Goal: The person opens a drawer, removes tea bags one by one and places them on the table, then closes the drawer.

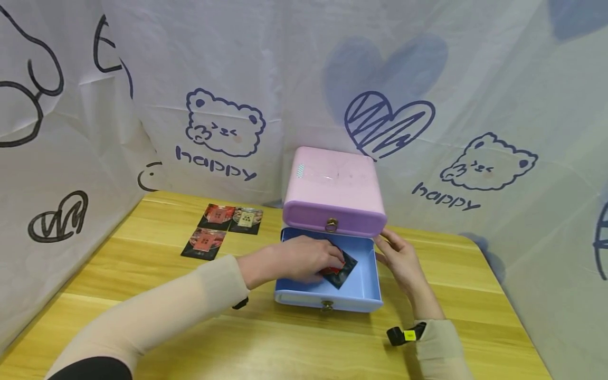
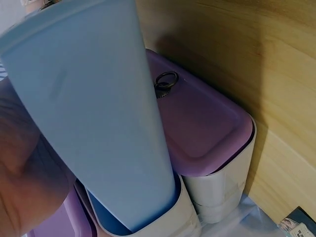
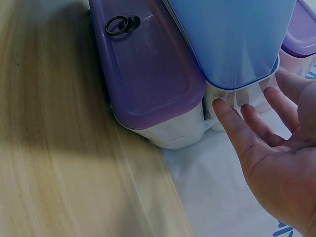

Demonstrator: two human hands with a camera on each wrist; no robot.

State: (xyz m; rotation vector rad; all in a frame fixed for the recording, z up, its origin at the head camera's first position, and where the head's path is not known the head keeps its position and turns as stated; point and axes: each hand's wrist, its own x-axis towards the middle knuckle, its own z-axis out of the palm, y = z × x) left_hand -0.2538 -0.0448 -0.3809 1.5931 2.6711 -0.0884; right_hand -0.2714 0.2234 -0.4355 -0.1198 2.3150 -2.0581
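Observation:
A small drawer cabinet (image 1: 334, 174) with a pink top stands against the backdrop, its blue drawer (image 1: 366, 274) pulled out. My left hand (image 1: 304, 258) is inside this drawer, its fingers gripping a black packet (image 1: 349, 266) with a red label. The fingertips are partly hidden in the head view. In the left wrist view, the drawer's blue side (image 2: 94, 108) covers most of that hand. At the cabinet's right side is my right hand (image 1: 399, 258), fingers extended. Its fingertips touch the cabinet wall beside the blue drawer in the right wrist view.
Several similar packets lie on the table (image 1: 427, 285) left of the cabinet: two with red labels, one (image 1: 203, 243) nearer, and a pale-labelled packet (image 1: 246, 219). A purple drawer (image 3: 148, 74) with a ring pull is closed below the blue one. A patterned cloth (image 1: 294, 79) hangs behind.

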